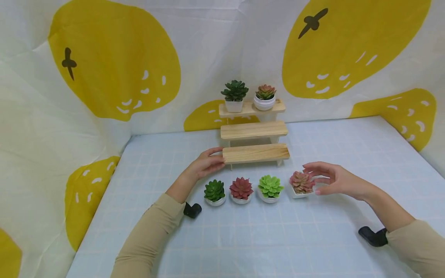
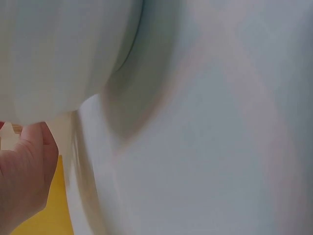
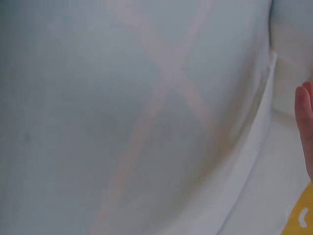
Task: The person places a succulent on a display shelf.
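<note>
My left hand [image 1: 206,164] grips the left end of the lowest step of a three-tier wooden plant stand [image 1: 255,153], fingers at its back corner and thumb toward the front. My right hand [image 1: 335,179] is at the right side of a pink succulent in a square white pot [image 1: 301,183], its fingers loosely curved and spread beside the leaves. Left of that pot stand a light green succulent [image 1: 270,186], a red succulent [image 1: 241,188] and a dark green succulent [image 1: 214,190], in round white pots. Only part of each hand shows in the wrist views.
On the top step sit a dark green succulent in a square pot [image 1: 234,94] and a reddish-green one in a round pot [image 1: 265,97]. The middle step [image 1: 253,130] is bare wood. A pale checked cloth [image 1: 260,239] covers the table, with a yellow-patterned curtain [image 1: 208,50] behind.
</note>
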{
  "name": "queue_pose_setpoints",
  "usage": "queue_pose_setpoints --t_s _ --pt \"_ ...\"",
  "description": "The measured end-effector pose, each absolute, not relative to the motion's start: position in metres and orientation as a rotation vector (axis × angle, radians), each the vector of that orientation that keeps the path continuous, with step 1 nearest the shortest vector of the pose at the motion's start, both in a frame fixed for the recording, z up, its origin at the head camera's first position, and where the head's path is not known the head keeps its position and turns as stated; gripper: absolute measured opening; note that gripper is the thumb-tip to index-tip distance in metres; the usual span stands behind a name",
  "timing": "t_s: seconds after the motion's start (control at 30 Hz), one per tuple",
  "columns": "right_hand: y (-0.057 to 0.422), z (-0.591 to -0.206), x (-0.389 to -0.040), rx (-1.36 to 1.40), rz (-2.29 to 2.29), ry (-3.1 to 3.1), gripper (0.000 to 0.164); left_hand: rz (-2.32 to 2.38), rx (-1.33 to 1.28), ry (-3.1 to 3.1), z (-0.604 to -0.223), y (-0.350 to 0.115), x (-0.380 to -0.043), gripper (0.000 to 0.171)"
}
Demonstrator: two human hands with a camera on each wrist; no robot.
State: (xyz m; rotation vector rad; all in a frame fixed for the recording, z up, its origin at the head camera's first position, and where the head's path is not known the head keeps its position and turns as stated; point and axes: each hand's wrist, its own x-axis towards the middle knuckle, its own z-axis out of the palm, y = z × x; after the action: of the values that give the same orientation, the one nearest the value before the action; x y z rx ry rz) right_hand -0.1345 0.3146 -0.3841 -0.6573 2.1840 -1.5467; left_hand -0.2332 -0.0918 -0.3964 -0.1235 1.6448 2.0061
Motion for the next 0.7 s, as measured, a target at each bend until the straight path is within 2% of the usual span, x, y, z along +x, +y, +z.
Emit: queue_pose_setpoints --t_s 0.33,0.7 --pt "0.307 -0.398 -0.135 -0.557 -1.459 2.173 0.069 2.011 -0.122 1.642 -0.397 -0.092 -0.233 0.057" --pt "0.302 -0.406 -0.137 -0.533 -1.491 2.143 0.063 2.021 -0.123 1.633 -0.397 -0.092 -0.233 0.057"
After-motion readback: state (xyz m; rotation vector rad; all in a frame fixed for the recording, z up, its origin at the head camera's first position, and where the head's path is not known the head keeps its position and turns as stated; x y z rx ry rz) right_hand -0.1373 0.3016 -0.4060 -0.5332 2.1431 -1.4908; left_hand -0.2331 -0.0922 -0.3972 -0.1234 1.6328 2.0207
